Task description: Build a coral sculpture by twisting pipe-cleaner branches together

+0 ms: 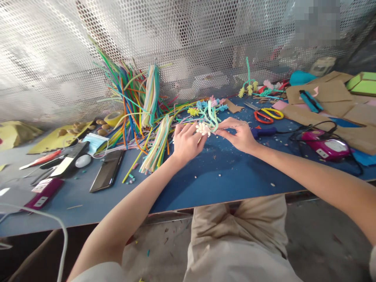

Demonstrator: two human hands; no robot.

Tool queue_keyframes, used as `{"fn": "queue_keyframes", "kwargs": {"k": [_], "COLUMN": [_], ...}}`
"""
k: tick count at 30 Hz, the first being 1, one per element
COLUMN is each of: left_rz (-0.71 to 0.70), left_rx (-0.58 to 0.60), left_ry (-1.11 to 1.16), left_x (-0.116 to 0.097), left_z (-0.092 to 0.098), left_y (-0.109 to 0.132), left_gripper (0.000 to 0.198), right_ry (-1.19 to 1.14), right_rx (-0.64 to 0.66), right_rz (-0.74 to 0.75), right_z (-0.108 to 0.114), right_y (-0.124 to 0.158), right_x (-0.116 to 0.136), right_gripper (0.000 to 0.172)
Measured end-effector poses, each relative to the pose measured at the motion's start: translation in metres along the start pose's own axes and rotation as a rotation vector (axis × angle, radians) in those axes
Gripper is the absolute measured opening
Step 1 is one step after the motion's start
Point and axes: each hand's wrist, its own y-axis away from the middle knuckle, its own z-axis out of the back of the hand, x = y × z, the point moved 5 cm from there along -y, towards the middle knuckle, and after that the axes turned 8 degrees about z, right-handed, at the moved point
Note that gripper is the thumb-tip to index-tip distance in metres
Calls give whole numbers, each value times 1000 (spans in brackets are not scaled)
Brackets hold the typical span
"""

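Note:
Over the blue table (pixel 223 176), my left hand (pixel 185 141) curls its fingers around a small pipe-cleaner flower bunch (pixel 206 117) with a cream bloom in front and green stems. My right hand (pixel 239 135) pinches the bunch from the right side, fingers pressed together on a stem. Blue, yellow and pink blooms stick out at the top of the bunch. Both hands meet just above the tabletop, near the middle of the table.
A heap of coloured pipe cleaners (pixel 141 105) lies to the left. Red and yellow scissors (pixel 268 114), a pink glue gun (pixel 326 147) with a black cord, cardboard (pixel 331 105), a phone (pixel 107 175), a face mask (pixel 94 141) and tape (pixel 114 117) lie around. Perforated metal wall behind.

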Motion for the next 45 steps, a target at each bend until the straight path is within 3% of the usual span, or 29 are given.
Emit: {"fn": "queue_keyframes", "kwargs": {"k": [21, 37, 45], "left_rz": [-19, 5, -4], "left_rx": [-17, -1, -9], "left_ry": [-10, -44, -56], "left_x": [-5, -8, -9], "left_z": [3, 6, 6], "left_y": [0, -1, -1], "left_gripper": [32, 30, 32], "right_ry": [-78, -120, -83], "right_rx": [23, 0, 12], "right_rz": [17, 79, 37], "right_z": [-4, -3, -4], "right_y": [0, -2, -1], "right_x": [-5, 0, -2], "right_gripper": [15, 3, 11]}}
